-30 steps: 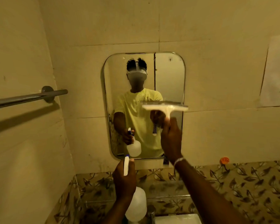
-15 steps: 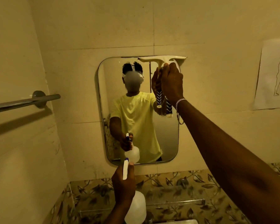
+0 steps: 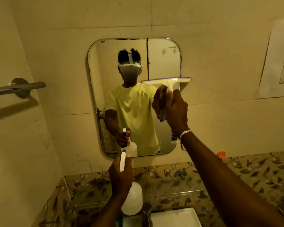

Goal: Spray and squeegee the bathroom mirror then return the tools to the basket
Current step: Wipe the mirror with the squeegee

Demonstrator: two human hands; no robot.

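A rounded wall mirror point(image 3: 164, 63) hangs on the tiled wall ahead. My right hand point(image 3: 175, 108) grips the handle of a white squeegee point(image 3: 166, 81), whose blade lies level against the right half of the glass at mid height. My left hand point(image 3: 120, 176) holds a white spray bottle point(image 3: 132, 200) below the mirror's lower edge, its nozzle pointing up at the glass. The mirror reflects a person in a yellow shirt with both tools.
A metal towel bar point(image 3: 16, 88) juts from the left wall. A paper drawing point(image 3: 279, 66) is stuck to the wall at right. Leaf-patterned tiles point(image 3: 252, 171) run below, with an orange object point(image 3: 221, 154), a glass shelf point(image 3: 170, 194) and a white sink edge point(image 3: 174, 217).
The squeegee went from mid mirror up to the top edge, then was drawn down the right side to mid height. The spray bottle hand stayed put.
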